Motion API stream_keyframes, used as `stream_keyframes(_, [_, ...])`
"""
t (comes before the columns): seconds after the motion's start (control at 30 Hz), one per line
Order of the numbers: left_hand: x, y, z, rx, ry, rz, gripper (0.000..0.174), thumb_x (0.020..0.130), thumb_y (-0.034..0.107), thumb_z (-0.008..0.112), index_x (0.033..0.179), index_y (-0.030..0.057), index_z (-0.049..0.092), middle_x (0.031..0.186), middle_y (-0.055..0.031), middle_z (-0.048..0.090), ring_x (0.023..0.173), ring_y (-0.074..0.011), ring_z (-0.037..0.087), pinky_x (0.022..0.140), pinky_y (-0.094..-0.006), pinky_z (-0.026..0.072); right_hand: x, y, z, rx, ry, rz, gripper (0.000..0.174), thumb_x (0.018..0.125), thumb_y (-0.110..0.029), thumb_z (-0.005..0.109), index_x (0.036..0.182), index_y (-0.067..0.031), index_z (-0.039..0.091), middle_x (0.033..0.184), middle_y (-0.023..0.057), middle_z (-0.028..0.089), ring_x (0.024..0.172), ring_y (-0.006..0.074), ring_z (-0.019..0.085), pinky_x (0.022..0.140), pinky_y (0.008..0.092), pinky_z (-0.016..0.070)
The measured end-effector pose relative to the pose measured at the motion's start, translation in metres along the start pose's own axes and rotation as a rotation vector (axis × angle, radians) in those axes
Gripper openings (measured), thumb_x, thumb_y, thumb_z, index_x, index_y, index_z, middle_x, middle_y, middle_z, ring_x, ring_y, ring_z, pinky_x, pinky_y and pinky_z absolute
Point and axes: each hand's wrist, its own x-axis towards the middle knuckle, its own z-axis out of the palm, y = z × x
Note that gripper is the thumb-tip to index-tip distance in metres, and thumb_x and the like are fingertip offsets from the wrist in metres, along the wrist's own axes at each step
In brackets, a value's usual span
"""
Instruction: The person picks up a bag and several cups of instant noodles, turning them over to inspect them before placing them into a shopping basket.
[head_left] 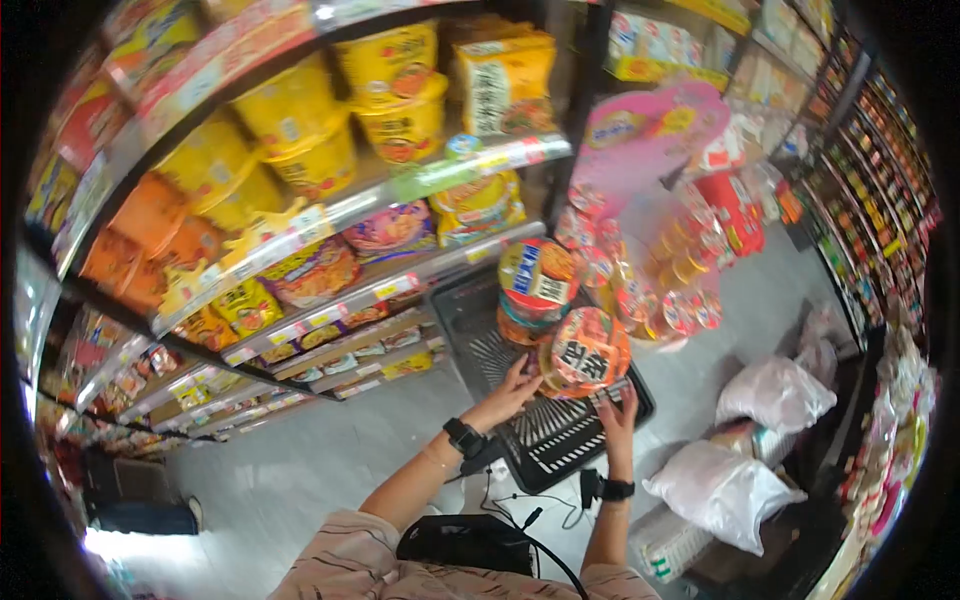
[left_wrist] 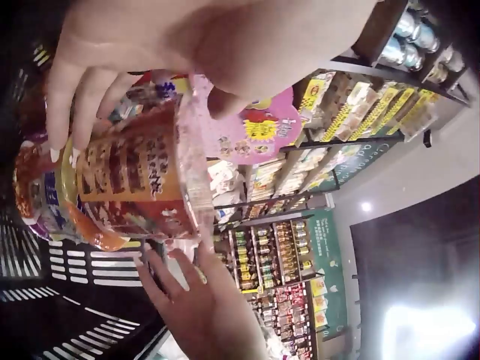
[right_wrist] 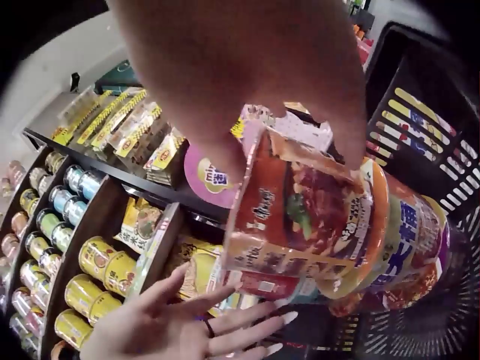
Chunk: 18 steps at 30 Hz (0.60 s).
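Orange cup (head_left: 583,352), hands (head_left: 516,393), ring (right_wrist: 209,328) right wrist only

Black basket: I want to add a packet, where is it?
The basket is just right of center in the head view, beneath the left hand and orange noodle bowl.

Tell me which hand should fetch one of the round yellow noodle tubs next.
Left, I'd judge. The left hand is nearer the yellow tubs; the right hand is farther off, across the round orange noodle cup.
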Motion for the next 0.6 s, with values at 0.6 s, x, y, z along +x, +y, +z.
stream_keyframes(0.6, [-0.439, -0.178, -0.191, -0.352, 0.778, 0.037, 0.031, 0.088, 0.028, 0.049, 0.111, 0.0078, 0.051, 0.102, -0.0085, 0.06, 0.094, -0.018, 0.058, 0.08, -0.0303, 0.0442, -0.151, -0.052, 0.19, -0.329, -0.499, -0.327, 0.056, 0.082, 0.001, 0.05, 0.133, -0.0093, 0.029, 0.107, 0.0099, 0.05, 0.089, 0.0126, 0.051, 0.073, 0.024, 0.0435])
